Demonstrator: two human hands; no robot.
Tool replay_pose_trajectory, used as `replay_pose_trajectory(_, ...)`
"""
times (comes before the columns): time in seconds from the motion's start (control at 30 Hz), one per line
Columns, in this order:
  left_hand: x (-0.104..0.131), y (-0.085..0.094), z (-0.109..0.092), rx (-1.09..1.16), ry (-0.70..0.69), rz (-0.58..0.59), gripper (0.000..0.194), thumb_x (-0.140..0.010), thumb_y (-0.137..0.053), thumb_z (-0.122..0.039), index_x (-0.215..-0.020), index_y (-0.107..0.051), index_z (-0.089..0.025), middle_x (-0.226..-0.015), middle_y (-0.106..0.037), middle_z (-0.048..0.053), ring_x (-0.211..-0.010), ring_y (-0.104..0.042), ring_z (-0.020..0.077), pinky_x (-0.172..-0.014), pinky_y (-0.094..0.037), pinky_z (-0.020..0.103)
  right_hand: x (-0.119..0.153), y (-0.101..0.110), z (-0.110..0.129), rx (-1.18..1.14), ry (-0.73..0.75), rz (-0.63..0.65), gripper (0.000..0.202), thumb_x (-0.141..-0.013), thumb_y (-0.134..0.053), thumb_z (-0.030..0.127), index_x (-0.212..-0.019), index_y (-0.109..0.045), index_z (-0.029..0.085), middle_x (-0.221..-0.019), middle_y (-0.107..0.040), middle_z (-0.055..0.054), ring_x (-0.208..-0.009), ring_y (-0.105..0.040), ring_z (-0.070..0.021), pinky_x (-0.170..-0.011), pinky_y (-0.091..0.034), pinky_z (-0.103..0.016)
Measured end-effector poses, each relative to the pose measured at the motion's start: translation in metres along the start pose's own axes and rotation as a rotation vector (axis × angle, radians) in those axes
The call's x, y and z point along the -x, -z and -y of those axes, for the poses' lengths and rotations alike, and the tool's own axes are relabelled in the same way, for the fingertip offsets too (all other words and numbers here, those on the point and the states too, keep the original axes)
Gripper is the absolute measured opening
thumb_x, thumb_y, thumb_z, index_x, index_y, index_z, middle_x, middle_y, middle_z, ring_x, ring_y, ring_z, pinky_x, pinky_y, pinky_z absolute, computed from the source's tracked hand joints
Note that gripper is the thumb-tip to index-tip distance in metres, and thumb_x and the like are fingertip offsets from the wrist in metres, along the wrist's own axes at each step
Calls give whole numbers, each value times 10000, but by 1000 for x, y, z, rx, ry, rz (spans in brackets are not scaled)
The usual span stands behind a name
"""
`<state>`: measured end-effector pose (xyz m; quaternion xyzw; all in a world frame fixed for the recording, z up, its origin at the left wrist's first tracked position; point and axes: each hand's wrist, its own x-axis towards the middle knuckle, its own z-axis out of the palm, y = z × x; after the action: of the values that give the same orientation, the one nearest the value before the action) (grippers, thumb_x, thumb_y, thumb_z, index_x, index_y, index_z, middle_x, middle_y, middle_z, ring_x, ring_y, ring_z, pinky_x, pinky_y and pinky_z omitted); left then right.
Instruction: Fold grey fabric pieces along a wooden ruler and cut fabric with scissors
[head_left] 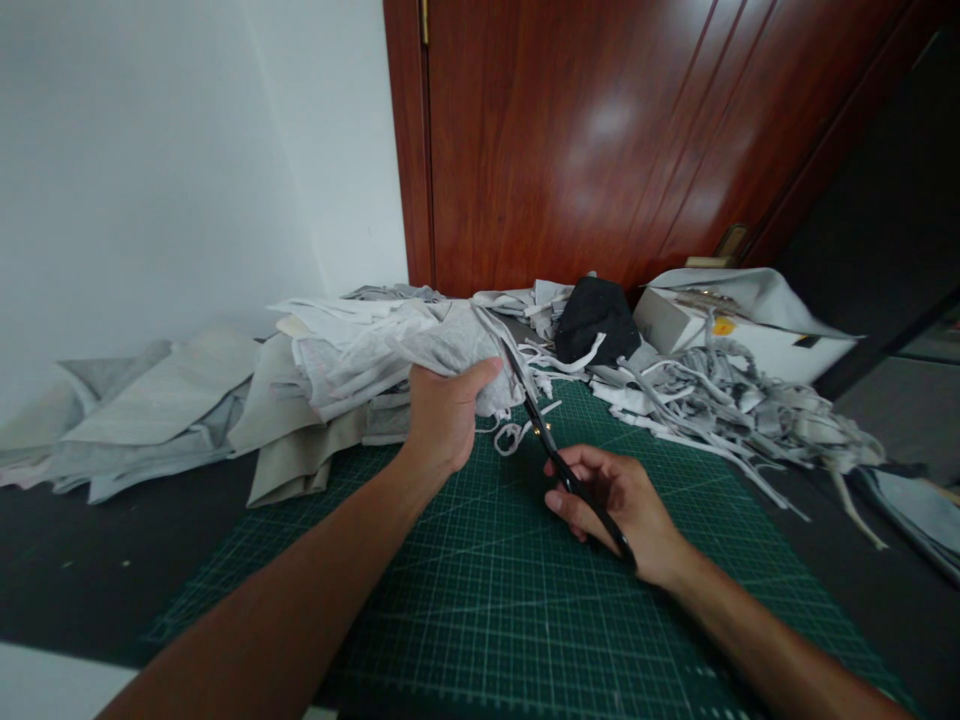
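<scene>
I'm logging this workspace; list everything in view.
Cutting mat: one, green, centre
Table: one, dark, under mat
Scissors: one, black, above mat
Held fabric: count unclear, light grey, centre
Fabric pieces: many, pale, left
Strips: many, grey and white, right
Bundle: one, black, back
Box: one, white, back right
Door: one, reddish, back
Walls: two, white, back left
Panel: one, black, far right
Forearms: two, bare, foreground
Left hand: one, on held fabric
Right hand: one, on scissors

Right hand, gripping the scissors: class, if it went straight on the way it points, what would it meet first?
Probably the grey cloth held in the left hand; the scissors in the right hand point toward its edge, though depth is unclear.
</scene>
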<state>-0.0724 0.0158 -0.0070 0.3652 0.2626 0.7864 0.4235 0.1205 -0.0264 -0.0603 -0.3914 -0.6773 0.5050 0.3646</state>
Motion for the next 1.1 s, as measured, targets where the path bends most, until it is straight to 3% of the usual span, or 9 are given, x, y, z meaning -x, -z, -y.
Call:
replay_pose_trajectory(0.53, -1, 2, 5, -78, -119, 0, 582, -626, -865, -121, -1167, -687, -238, -1075, -802, 25, -1055, -763, 245, -1058, -573, 441, 0, 3, -4, 80, 27, -5, 417, -821, -826, 512, -1007, -647, 185, -627, -528, 68, -466, -441, -101, -453, -307, -246)
replay_pose_trajectory(1.1, -1, 2, 5, -64, -122, -25, 605, -616, -872, -127, -1178, -678, -244, -1118, -797, 41, -1108, -754, 264, -1074, -566, 447, 1, 2, -9, 96, 13, -5, 293, -884, -739, 451, -999, -643, 199, -626, -522, 64, -465, -402, -96, -427, -302, -231)
